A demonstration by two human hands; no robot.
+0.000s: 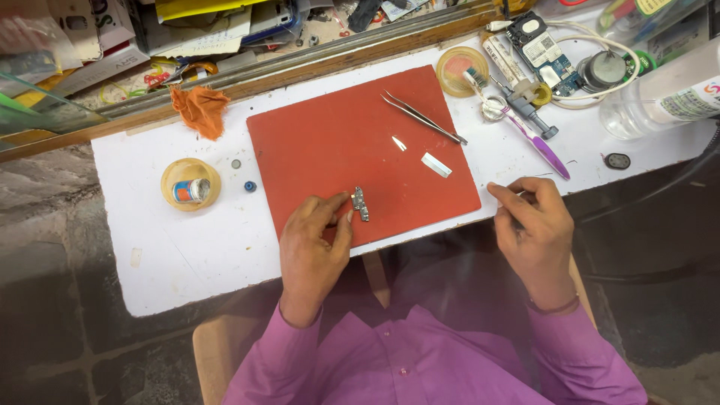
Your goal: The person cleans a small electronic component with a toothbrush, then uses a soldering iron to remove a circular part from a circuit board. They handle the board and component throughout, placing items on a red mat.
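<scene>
A red mat lies on the white work surface. My left hand rests at the mat's near edge, thumb and forefinger tips touching a small grey metal part that lies on the mat. My right hand sits at the table's near edge, right of the mat, fingers curled; whether it pinches something thin I cannot tell. Metal tweezers lie on the mat's far right, with a small silver strip and a tiny sliver near them.
A purple toothbrush, a yellow lid, a circuit board, white cable and a clear bottle crowd the far right. An orange rag and a yellow cup holding a small jar sit left. Cluttered shelf behind.
</scene>
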